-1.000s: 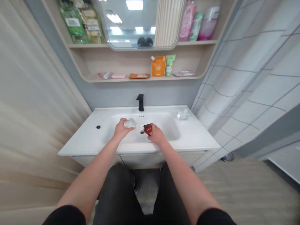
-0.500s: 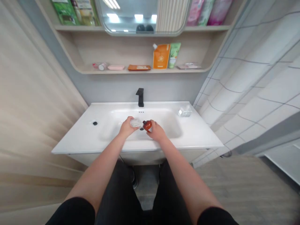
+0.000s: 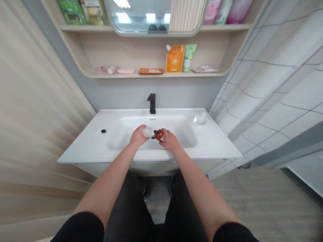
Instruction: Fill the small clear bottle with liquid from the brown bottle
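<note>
Over the white sink (image 3: 185,136), my left hand (image 3: 138,136) is closed around a small clear cup-like container (image 3: 148,131). Whitish glints or contents show inside it; I cannot tell which. Beside it, my right hand (image 3: 169,138) grips an amber bottle (image 3: 159,134) with a dark neck. The bottle is tilted, and its neck points left to the container's edge. Whether the two touch, or anything flows between them, is too small to tell. A small black cap-like piece (image 3: 103,131) lies on the counter at the left.
Behind the sink stands a black faucet (image 3: 152,103). A clear box (image 3: 200,119) sits on the counter's right side. Above, a shelf (image 3: 121,76) carries an orange pouch (image 3: 175,59), a green tube (image 3: 188,58) and flat packets, below a mirror (image 3: 143,16).
The clear container in my left hand has turned slightly and sits a little closer to the bottle's neck. My right hand keeps the bottle tilted. The whole view has shifted slightly.
</note>
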### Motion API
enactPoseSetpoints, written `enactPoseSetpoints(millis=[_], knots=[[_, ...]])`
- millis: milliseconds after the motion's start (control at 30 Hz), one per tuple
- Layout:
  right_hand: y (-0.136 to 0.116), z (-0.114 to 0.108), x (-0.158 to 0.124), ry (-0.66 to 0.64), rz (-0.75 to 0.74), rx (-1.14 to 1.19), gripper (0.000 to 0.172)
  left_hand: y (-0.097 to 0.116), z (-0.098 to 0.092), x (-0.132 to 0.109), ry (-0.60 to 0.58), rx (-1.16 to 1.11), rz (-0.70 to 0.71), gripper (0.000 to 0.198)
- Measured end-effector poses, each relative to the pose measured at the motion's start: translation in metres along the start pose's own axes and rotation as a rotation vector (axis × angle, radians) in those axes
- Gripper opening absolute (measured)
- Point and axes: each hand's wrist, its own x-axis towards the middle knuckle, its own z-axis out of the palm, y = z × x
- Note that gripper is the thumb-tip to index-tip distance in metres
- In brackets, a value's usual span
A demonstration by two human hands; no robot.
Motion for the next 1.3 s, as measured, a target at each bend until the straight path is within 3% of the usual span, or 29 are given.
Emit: enactPoseSetpoints(millis=[200, 500, 833, 1300], knots=[[-0.0027, -0.0034, -0.0008, -0.033, 0.006, -0.026, 0.069, -0.0021, 0.0035, 0.0004, 0.026, 0.149, 0.121, 0.073], [-0.0019, -0.0022, -0.0009, -0.050, 0.004, -0.038, 0.073, 0.0010, 0.0017, -0.0008, 0.054, 0.174, 0.234, 0.071], [0.0008, 0.0013, 0.0001, -0.045, -0.010, -0.024, 0.073, -0.0009, 0.0023, -0.0008, 0.089, 0.189, 0.305, 0.068], [-0.0012, -0.0010, -0.0009, -0.059, -0.004, -0.011, 0.071, 0.0060, -0.0030, -0.0039, 0.084, 0.210, 0.360, 0.081]])
